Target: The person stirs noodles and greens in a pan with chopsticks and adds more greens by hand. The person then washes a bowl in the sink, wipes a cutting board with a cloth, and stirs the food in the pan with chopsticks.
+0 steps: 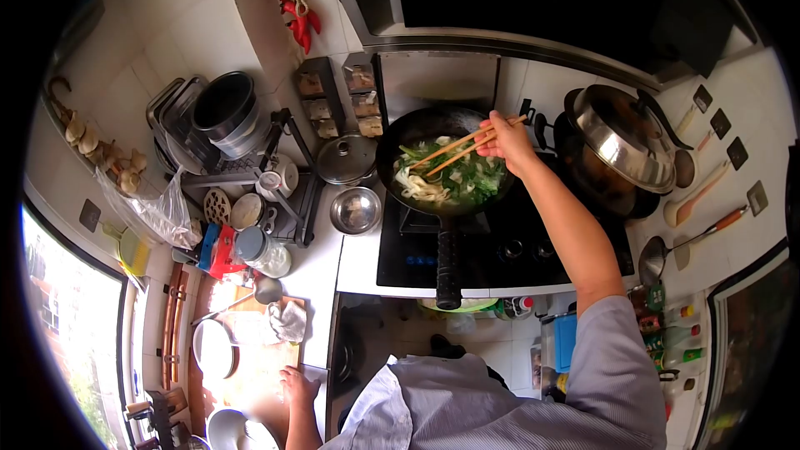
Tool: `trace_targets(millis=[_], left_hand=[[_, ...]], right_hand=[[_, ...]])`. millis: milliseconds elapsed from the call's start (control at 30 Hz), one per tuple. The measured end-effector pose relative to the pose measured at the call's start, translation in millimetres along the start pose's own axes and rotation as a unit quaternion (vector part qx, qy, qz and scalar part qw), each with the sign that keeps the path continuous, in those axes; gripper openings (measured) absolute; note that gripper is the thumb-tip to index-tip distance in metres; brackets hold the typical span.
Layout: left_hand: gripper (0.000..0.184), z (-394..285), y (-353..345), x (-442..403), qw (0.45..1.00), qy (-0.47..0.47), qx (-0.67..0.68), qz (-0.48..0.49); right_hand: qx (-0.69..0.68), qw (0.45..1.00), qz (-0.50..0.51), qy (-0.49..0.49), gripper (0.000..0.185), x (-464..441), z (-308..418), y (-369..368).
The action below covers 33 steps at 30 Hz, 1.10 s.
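My right hand (pixel 505 143) grips a pair of wooden chopsticks (pixel 457 152), their tips dipping into the food in a black frying pan (pixel 390 147). In the pan lie leafy greens (pixel 479 177) and pale noodle-like strips (pixel 423 189) in some liquid. The pan sits on the black gas stove (pixel 400 260), its dark handle (pixel 448 267) pointing toward me. Down at the left, my left hand (pixel 298 387) lies with fingers stretched out at the edge of the wooden cutting board (pixel 265 360), holding nothing. A crumpled cloth (pixel 287 321) and a white plate (pixel 213 348) are near it.
Right of the pan stands a large wok with a shiny metal lid (pixel 625 137). A steel bowl (pixel 356 211) and a lidded pot (pixel 347 158) are to its left. A ladle (pixel 267 289) and a glass jar (pixel 265 252) stand near the board. Utensils hang on the right wall.
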<state>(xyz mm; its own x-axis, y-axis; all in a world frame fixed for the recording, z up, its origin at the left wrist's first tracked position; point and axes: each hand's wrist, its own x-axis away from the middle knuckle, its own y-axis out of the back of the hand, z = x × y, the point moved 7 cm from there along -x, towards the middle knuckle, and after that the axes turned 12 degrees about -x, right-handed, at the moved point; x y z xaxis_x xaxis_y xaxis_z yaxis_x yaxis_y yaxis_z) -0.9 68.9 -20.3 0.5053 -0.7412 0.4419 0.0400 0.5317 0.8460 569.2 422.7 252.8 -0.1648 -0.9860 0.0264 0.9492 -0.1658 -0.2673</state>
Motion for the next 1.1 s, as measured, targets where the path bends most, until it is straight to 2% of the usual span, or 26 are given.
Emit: trace_targets(millis=[33, 100, 133, 167, 233, 333, 467, 500, 533, 633, 700, 767, 800, 867, 933, 1067, 1100], left_hand=[[0.104, -0.1, -0.6, -0.7, 1.0, -0.002, -0.004, -0.005], [0.104, 0.5, -2.4, -2.3, 1.0, -0.002, 0.001, -0.004], [0.104, 1.0, -3.7, -3.2, 1.0, 0.0, 0.009, -0.003], [0.104, 1.6, -7.2, -5.9, 1.0, 0.0, 0.008, -0.004], [0.104, 2.9, -12.7, -9.5, 1.0, -0.001, -0.007, -0.019], [0.102, 3.1, -11.1, -7.9, 0.996, 0.004, -0.048, -0.077], [0.102, 1.2, -3.4, -5.1, 0.995, -0.001, -0.049, -0.082], [0.103, 1.0, -3.4, -4.2, 0.998, -0.001, -0.034, -0.043], [0.104, 0.5, -2.2, -1.9, 1.0, -0.001, -0.02, -0.003], [0.105, -1.0, 1.6, 0.0, 1.0, -0.007, -0.011, -0.003], [0.104, -2.3, 5.2, 2.1, 1.0, -0.007, -0.009, -0.003], [0.103, -2.5, 5.8, 2.4, 1.0, -0.008, -0.009, -0.005], [0.103, -1.8, 4.2, 1.4, 1.0, -0.006, -0.013, -0.007], [0.102, 0.7, -6.7, -3.3, 1.0, -0.003, -0.017, -0.01], [0.108, 2.0, -11.0, -9.0, 0.995, -0.005, -0.06, -0.079], [0.105, 1.9, -2.6, -3.7, 0.996, 0.012, -0.05, -0.077], [0.104, 0.5, 3.7, 0.8, 0.999, 0.004, -0.023, -0.039]], right_hand=[[-0.001, 1.0, -0.002, 0.0, 0.038, 4.3, 3.1, -4.6], [0.043, 0.995, 0.081, 0.04, 0.036, 12.4, 10.7, -22.7], [0.055, 0.991, 0.123, 0.027, 0.032, 10.2, 3.8, -26.0], [0.054, 0.991, 0.122, 0.027, 0.032, 8.1, -1.0, -22.9], [0.184, 0.967, 0.148, 0.091, 0.034, 9.6, -1.5, -21.6], [0.25, 0.955, 0.116, 0.109, 0.03, 5.2, 5.4, -5.3], [0.344, 0.926, 0.048, 0.151, 0.03, -1.2, 25.1, 16.3], [0.384, 0.907, 0.019, 0.172, 0.031, -2.7, 34.1, 21.8], [0.376, 0.909, -0.003, 0.178, 0.032, -1.5, 43.4, 26.0], [0.198, 0.961, -0.066, 0.182, 0.035, -5.1, 62.5, 40.6], [0.191, 0.956, -0.088, 0.203, 0.033, -19.5, 58.5, 50.9], [0.252, 0.934, -0.099, 0.233, 0.03, -36.6, 41.7, 58.2], [0.214, 0.946, -0.081, 0.228, 0.029, -44.6, 27.2, 57.5], [0.139, 0.98, -0.049, 0.137, 0.032, -48.4, 0.1, 44.0], [0.086, 0.994, -0.033, 0.066, 0.034, -49.3, -22.9, 28.1], [0.063, 0.998, -0.015, 0.005, 0.036, -35.8, -31.5, -1.5], [0.063, 0.998, -0.008, -0.012, 0.036, -34.4, -33.1, -4.3]])
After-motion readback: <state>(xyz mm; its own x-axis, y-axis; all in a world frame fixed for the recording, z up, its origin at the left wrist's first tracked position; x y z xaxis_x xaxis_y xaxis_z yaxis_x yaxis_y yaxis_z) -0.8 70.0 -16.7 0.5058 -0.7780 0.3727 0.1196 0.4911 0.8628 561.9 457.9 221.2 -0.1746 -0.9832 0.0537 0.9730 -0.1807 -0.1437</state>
